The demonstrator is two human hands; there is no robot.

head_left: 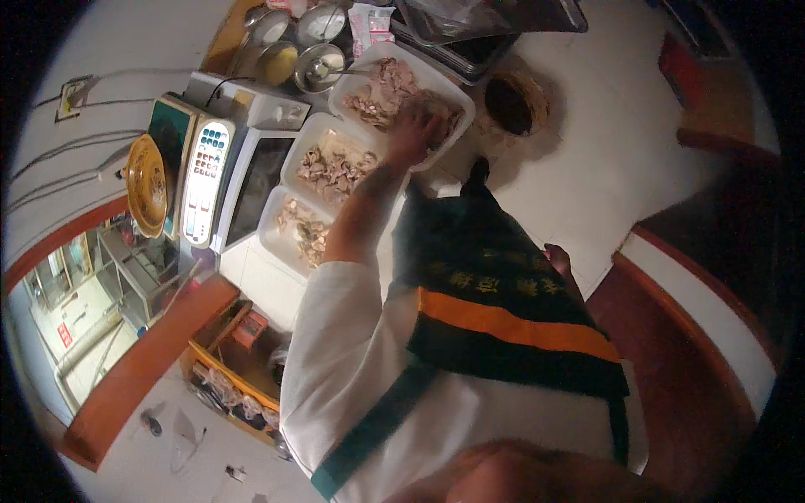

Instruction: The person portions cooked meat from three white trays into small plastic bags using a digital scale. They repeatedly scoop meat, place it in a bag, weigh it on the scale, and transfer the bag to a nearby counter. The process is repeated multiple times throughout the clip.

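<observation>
My left hand reaches into the largest white plastic tub, fingers down among the pieces of sliced meat. Its fingertips are too dark to show whether they grip any. A metal ladle lies with its handle over this tub's rim. Beside it, under my forearm, stands a second white tub of meat pieces. A third, smaller tub holds paler pieces. My right hand hangs at the side of my dark green apron, mostly hidden behind it.
Several metal bowls of powders or seasonings stand at the back. An electronic scale with a yellow bowl and a white appliance stand left. Dark trays are beyond the tubs; a round dark-mouthed container stands right.
</observation>
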